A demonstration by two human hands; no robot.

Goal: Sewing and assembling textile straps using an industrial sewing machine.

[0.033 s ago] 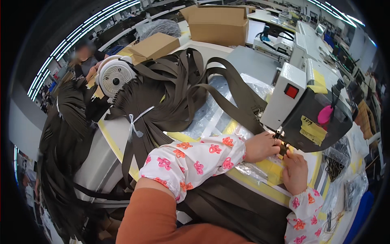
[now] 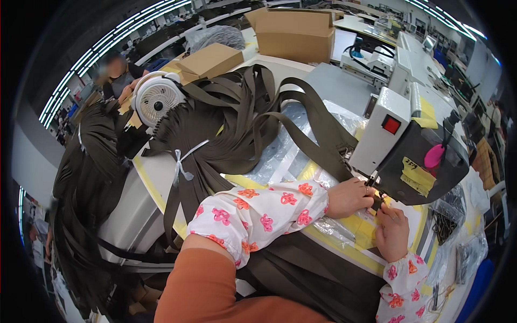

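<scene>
My left hand reaches under the front of a white and black sewing machine. Its fingers are closed, pressing on dark olive webbing beside the lit needle area. My right hand is just to the right and nearer to me, with thumb and fingers pinched on a small dark end of that webbing. The fingers partly cover this end. From behind my left hand, a webbing strap loops up and back to a large pile. A metal buckle shows on the strap beside the machine.
A tied bundle of webbing lies left of my arm, by a white fan. More webbing hangs at far left. Cardboard boxes stand behind. Clear plastic and yellow tape cover the worktop. A co-worker sits far left.
The whole view has shifted slightly. My right fingers look a little more bent at the webbing end, while my left hand stays by the needle area.
</scene>
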